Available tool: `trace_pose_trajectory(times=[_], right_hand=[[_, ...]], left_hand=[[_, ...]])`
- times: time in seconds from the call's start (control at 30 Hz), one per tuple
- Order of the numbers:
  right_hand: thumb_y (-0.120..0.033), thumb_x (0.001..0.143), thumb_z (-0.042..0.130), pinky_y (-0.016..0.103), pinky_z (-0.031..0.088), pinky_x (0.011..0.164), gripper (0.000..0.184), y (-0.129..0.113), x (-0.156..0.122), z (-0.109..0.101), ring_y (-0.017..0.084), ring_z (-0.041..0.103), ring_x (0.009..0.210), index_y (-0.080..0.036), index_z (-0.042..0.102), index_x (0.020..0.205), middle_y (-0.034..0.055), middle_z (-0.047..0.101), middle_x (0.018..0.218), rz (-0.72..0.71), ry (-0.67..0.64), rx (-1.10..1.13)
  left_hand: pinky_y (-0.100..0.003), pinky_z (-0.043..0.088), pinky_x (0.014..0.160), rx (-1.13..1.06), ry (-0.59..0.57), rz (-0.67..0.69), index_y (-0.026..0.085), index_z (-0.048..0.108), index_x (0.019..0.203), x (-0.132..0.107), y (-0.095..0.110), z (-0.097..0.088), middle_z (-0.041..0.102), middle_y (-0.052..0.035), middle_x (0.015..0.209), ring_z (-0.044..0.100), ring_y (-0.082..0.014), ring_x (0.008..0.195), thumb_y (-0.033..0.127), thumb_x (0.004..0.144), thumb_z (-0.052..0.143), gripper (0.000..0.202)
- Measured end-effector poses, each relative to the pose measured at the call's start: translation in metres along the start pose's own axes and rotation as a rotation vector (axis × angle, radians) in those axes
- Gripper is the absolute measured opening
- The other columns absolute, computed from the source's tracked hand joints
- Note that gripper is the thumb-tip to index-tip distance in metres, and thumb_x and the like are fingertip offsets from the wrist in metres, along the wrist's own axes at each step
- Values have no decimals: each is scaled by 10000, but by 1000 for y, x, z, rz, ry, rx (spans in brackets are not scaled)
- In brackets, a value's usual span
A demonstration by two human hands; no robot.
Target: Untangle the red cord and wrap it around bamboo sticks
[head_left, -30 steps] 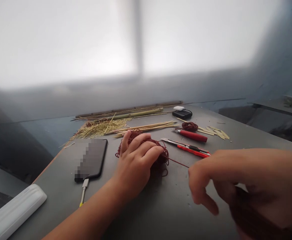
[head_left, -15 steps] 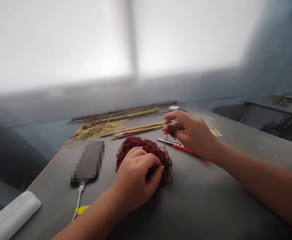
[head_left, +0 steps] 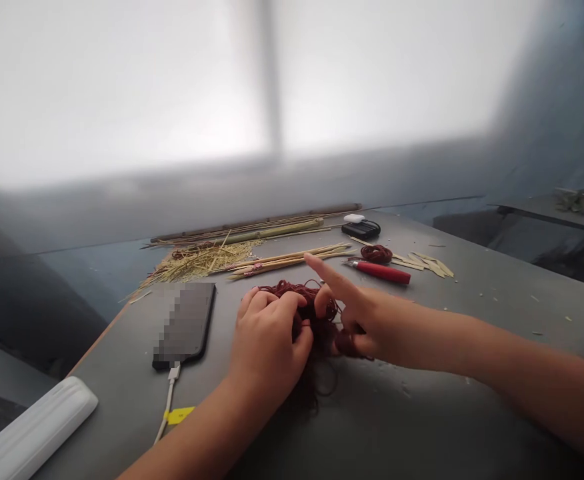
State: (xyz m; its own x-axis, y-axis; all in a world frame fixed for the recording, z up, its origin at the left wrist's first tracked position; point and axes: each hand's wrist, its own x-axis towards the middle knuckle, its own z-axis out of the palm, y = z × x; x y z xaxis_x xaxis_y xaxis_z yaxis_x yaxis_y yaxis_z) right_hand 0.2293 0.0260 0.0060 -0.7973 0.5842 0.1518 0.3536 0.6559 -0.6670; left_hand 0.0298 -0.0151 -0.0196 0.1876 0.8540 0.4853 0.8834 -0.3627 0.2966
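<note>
A tangled bundle of dark red cord point(head_left: 299, 297) lies on the grey table point(head_left: 422, 413) in the middle of the view. My left hand point(head_left: 269, 340) rests on top of the bundle with its fingers curled down into the strands. My right hand point(head_left: 355, 313) is at the right side of the bundle, its index finger stretched forward while the other fingers are closed around a small wound part of the cord. Most of the bundle is hidden under both hands.
A phone point(head_left: 186, 323) on a white cable lies left of the cord. Behind it are straw point(head_left: 197, 261), bamboo sticks point(head_left: 292, 257), a red-handled knife point(head_left: 379, 271), a small red cord coil point(head_left: 376, 253), a black case point(head_left: 361, 229) and a white bar point(head_left: 27, 430) at the near left.
My right hand came down from above the sticks to the right side of the bundle. The red utility knife seen earlier is now hidden behind it. My left hand stayed on the cord.
</note>
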Motion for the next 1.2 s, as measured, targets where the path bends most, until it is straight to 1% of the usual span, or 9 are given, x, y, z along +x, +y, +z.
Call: trace_pose_trajectory(times=[0.17, 0.33, 0.43, 0.63, 0.83, 0.93, 1.0, 1.1, 1.2], right_hand=[[-57, 861, 492, 233, 501, 592, 928, 14, 4, 9, 140, 619, 680, -360, 18, 1600, 56, 642, 1024, -168, 289, -546], [-8, 828, 453, 233, 506, 609, 872, 20, 9, 6, 152, 646, 673, -294, 148, 1594, 10, 693, 873, -250, 409, -708], [-1, 826, 462, 227, 498, 585, 800, 21, 11, -4, 157, 666, 663, -288, 285, 1551, 4, 731, 869, -179, 560, -767], [-49, 839, 517, 236, 530, 627, 645, 27, 15, -35, 161, 706, 703, -242, 459, 1452, 1, 775, 865, -178, 757, -786], [-43, 792, 570, 282, 539, 708, 630, 44, 6, -92, 181, 726, 750, -199, 525, 1401, 24, 791, 830, -53, 1105, -811], [-5, 777, 586, 300, 532, 757, 632, 55, 4, -106, 188, 736, 792, -175, 523, 1382, 38, 773, 805, -18, 1230, -689], [31, 750, 575, 296, 531, 716, 619, 58, 10, -101, 174, 724, 722, -207, 544, 1321, 12, 744, 786, -53, 1276, -486], [20, 730, 604, 280, 537, 634, 512, 52, 26, -81, 152, 698, 626, -257, 558, 1158, -40, 690, 757, -153, 1312, 76], [-127, 790, 679, 257, 568, 642, 246, 35, 36, -61, 144, 711, 696, -258, 550, 954, -46, 666, 724, -186, 1283, 695]], left_hand=[[-517, 471, 911, 15, 5, 44, 209, 669, 982, -6, 10, 3, 703, -69, 846, 595, -287, 890, 202, 850, 559, 172], [-502, 465, 901, 68, -1, -19, 197, 652, 989, -2, 9, 3, 704, -82, 878, 599, -297, 920, 216, 868, 541, 166], [-466, 462, 880, 96, -42, -106, 201, 650, 948, 4, 6, -2, 688, -74, 845, 596, -286, 904, 230, 869, 553, 128], [-446, 435, 879, 110, 1, -130, 217, 647, 891, 9, -2, -8, 664, -47, 769, 588, -273, 864, 231, 837, 582, 86], [-465, 415, 892, 113, -30, -167, 207, 631, 880, 6, -13, -11, 682, -57, 801, 587, -276, 871, 246, 838, 570, 84], [-485, 417, 876, 110, -28, -152, 198, 634, 863, 6, -13, -8, 663, -62, 763, 579, -288, 852, 237, 829, 569, 83], [-492, 422, 870, 101, -22, -125, 191, 643, 848, 4, -11, -5, 650, -63, 740, 573, -291, 840, 213, 813, 574, 80], [-451, 443, 869, 6, -21, -2, 194, 655, 880, 0, -5, -1, 666, -57, 796, 575, -261, 858, 203, 851, 541, 118], [-429, 460, 852, -89, -11, 132, 187, 655, 923, -4, -1, 2, 683, -61, 841, 572, -244, 866, 231, 953, 433, 229]])
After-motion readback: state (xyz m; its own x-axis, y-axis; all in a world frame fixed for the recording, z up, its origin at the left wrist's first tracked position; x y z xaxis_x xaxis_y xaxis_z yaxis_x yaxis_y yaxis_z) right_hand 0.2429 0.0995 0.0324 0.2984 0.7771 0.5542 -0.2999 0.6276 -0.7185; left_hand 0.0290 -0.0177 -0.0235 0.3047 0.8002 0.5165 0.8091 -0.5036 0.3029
